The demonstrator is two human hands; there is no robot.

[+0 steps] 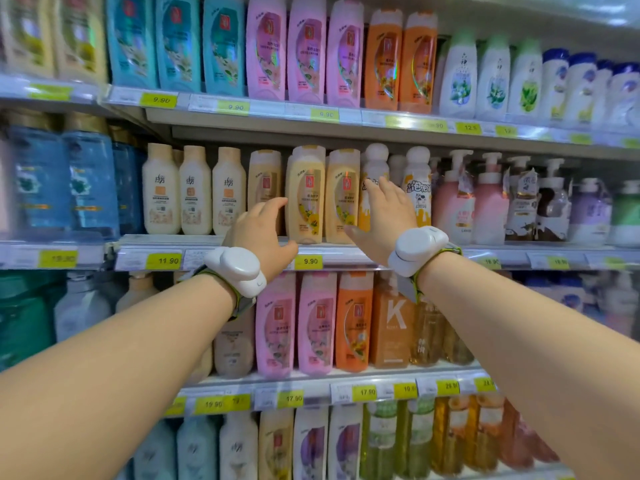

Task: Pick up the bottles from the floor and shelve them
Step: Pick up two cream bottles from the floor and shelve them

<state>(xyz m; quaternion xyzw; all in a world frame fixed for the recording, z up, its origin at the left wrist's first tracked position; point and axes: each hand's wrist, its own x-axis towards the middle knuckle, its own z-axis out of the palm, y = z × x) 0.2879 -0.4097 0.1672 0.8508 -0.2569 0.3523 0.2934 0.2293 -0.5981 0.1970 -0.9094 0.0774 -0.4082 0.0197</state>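
Two pale yellow bottles (pixel 306 199) stand upright side by side on the middle shelf (pixel 207 242), in front of me. My left hand (pixel 261 233) hovers just left of them, fingers spread, holding nothing. My right hand (pixel 382 216) is just right of the second yellow bottle (pixel 343 199), fingers apart, its fingertips by a white-capped bottle (pixel 375 168). Neither hand grips a bottle. A white device sits on each wrist. The floor is out of view.
Shelves full of shampoo and lotion bottles fill the view: teal, pink and orange bottles (pixel 398 60) above, cream bottles (pixel 194 192) to the left, pump bottles (pixel 488 199) to the right, pink and orange ones (pixel 317 323) below. Yellow price tags (pixel 310 261) line the shelf edges.
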